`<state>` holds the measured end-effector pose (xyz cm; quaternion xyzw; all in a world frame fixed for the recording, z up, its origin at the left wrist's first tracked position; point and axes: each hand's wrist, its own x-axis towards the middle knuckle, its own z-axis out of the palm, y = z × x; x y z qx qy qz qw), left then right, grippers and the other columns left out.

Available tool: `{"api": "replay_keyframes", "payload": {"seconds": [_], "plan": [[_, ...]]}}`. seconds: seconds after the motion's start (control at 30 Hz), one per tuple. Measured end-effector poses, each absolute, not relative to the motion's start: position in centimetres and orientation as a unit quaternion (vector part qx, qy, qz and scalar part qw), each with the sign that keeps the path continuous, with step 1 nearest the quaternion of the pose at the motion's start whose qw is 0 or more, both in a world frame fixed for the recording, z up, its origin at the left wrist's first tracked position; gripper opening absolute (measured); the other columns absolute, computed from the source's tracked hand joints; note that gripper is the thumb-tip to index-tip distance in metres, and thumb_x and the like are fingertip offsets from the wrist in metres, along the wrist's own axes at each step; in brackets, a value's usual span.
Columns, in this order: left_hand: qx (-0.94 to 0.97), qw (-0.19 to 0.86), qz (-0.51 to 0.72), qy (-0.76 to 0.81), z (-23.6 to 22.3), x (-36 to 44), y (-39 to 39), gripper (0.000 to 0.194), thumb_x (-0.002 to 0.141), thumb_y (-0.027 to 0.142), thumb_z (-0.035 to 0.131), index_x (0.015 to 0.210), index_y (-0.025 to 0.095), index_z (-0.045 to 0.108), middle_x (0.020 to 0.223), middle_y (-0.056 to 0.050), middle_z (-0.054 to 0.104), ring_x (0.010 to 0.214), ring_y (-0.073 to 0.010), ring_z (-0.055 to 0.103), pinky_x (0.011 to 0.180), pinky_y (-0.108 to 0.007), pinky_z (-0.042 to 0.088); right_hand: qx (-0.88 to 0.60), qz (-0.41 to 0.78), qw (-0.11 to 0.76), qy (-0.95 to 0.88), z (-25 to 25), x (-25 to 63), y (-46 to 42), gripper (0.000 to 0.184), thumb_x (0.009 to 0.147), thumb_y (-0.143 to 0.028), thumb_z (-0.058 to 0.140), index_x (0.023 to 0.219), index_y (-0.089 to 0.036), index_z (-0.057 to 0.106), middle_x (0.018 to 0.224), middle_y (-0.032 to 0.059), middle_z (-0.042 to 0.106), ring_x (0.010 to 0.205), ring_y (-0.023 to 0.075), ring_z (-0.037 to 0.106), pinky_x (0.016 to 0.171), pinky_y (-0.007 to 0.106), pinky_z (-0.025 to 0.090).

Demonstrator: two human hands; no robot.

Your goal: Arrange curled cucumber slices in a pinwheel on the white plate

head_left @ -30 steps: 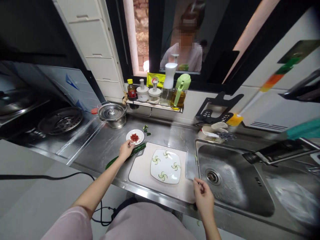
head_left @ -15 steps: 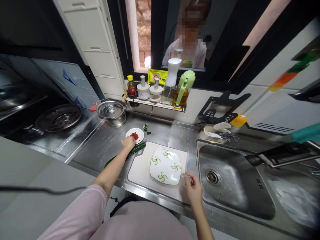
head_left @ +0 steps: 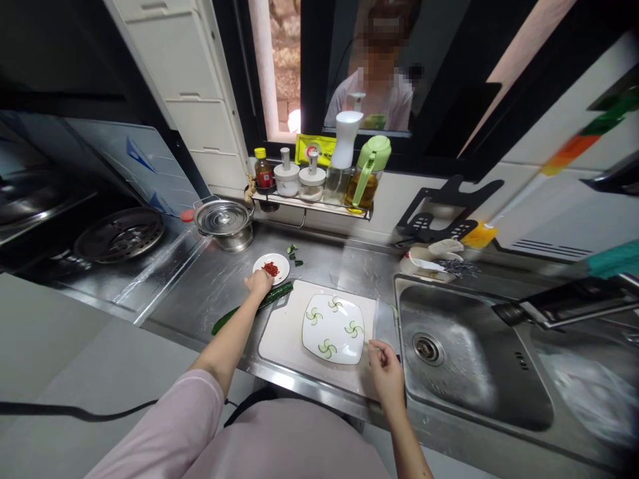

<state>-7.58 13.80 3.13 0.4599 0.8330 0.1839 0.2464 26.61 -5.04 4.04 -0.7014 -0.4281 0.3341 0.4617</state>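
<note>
Stainless steel surface (head_left: 200,286), carrying the items below.

Item: small round white plate (head_left: 283,271), on the surface, beyond the cucumber. Contents: chopped red pieces (head_left: 270,269), heaped near the middle.

Item: left hand (head_left: 259,283), at the near edge of the small plate, fingers reaching over the rim towards the red pieces. Whether the fingertips are pinched on any piece cannot be told.

Item: cucumber (head_left: 282,291), long, dark green, lying aslant, partly hidden under the left forearm; one end meets the corner of the board.

Item: pale cutting board (head_left: 279,332), flat, near the front edge.

Item: square white plate (head_left: 333,328), rounded corners, lying on the board. Contents: four green pinwheels (head_left: 327,348), spaced apart round the plate.

Item: right hand (head_left: 387,376), well apart from the left, just beside the square plate, fingers curled; whether anything is gripped cannot be told.

Item: knife (head_left: 385,326), broad-bladed, by the board's right edge, handle mostly hidden behind the right hand.

Item: green scraps (head_left: 294,258), beyond the small plate.

Item: lidded steel pot (head_left: 234,240), back left.

Item: sink (head_left: 479,379), right of the knife.

Item: wall rack (head_left: 312,204), holding bottles and jars.
</note>
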Motion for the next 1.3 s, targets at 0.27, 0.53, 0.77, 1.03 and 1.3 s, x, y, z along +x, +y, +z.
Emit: {"api": "replay_keyframes", "payload": {"seconds": [0.27, 0.53, 0.77, 1.03, 1.3], "plan": [[0.464, 0.494, 0.337, 0.653, 6.3, -4.3, 10.6, 0.031, 0.074, 0.044, 0.059, 0.086, 0.016, 0.066, 0.066, -0.001, 0.059, 0.059, -0.0107, 0.050, 0.056, -0.023, 0.037, -0.674, 0.314, 0.456, -0.490, 6.3, 25.7, -2.8, 0.039, 0.074, -0.053, 0.057, 0.084, -0.016, 0.065, 0.056, -0.0023, 0.049, 0.055, 0.0140, 0.047, 0.055, 0.026, 0.039], [0.403, 0.782, 0.324, 0.349, 11.6, 2.4, 6.6, 0.031, 0.068, 0.038, 0.073, 0.066, 0.015, 0.051, 0.069, 0.001, 0.047, 0.058, -0.0061, 0.040, 0.056, -0.022, 0.038, -0.508, 0.277, 0.436, -0.690, 14.0, 22.2, 1.5, 0.026, 0.089, -0.037, 0.053, 0.101, -0.020, 0.068, 0.084, 0.0037, 0.065, 0.074, 0.0150, 0.057, 0.070, 0.026, 0.044], [0.352, 0.844, 0.258, 0.312, 11.1, 3.7, 6.2, 0.024, 0.067, 0.029, 0.075, 0.078, 0.015, 0.059, 0.070, 0.001, 0.049, 0.061, -0.0071, 0.043, 0.056, -0.022, 0.034, -0.454, 0.247, 0.378, -0.768, 14.9, 22.5, 1.9, 0.019, 0.092, -0.029, 0.052, 0.101, -0.022, 0.068, 0.090, 0.0040, 0.064, 0.084, 0.0155, 0.058, 0.077, 0.027, 0.044], [0.337, 0.850, 0.230, 0.334, 10.0, 4.1, 6.1, 0.026, 0.071, 0.034, 0.073, 0.087, 0.015, 0.062, 0.071, 0.000, 0.052, 0.059, -0.0064, 0.046, 0.054, -0.019, 0.034, -0.476, 0.247, 0.369, -0.759, 13.3, 23.0, 1.8, 0.013, 0.090, -0.025, 0.053, 0.087, -0.021, 0.065, 0.087, 0.0026, 0.065, 0.082, 0.0149, 0.057, 0.076, 0.026, 0.041], [0.473, 0.595, 0.354, 0.545, 6.7, 3.7, 8.8, 0.031, 0.066, 0.038, 0.073, 0.087, 0.016, 0.065, 0.064, 0.003, 0.055, 0.055, -0.0070, 0.044, 0.053, -0.019, 0.032, -0.618, 0.245, 0.302, -0.683, 8.2, 25.3, 5.0, 0.014, 0.087, -0.025, 0.053, 0.085, -0.020, 0.066, 0.079, 0.0003, 0.065, 0.075, 0.0146, 0.056, 0.068, 0.023, 0.037]]}}
